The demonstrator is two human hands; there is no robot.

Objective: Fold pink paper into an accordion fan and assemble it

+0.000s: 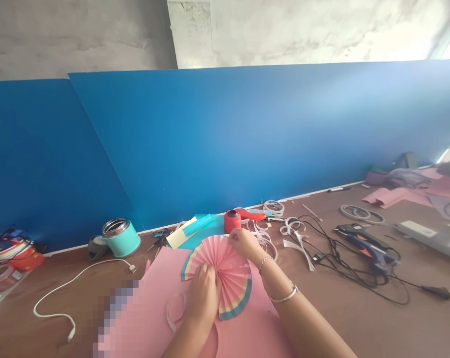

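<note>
A pink pleated paper fan (234,278) is spread nearly into a round, with a yellow and blue band along parts of its rim. My left hand (203,288) is closed on it near its centre, where the folds meet. At the fan's upper right edge, my right hand (243,242) has its fingers pinched together on the paper; the fingertips are partly hidden. Beneath both hands lies a large pink sheet (150,303). A loop of white strip (170,313) rests on it beside my left wrist.
Behind the fan are a red round tool (232,221), blue and cream paper (184,233) and curled white strips (295,226). A turquoise mug (123,241) and white cable (57,286) lie left. Glue guns (370,251) with tangled black cords sit right. A blue partition (247,134) borders the table.
</note>
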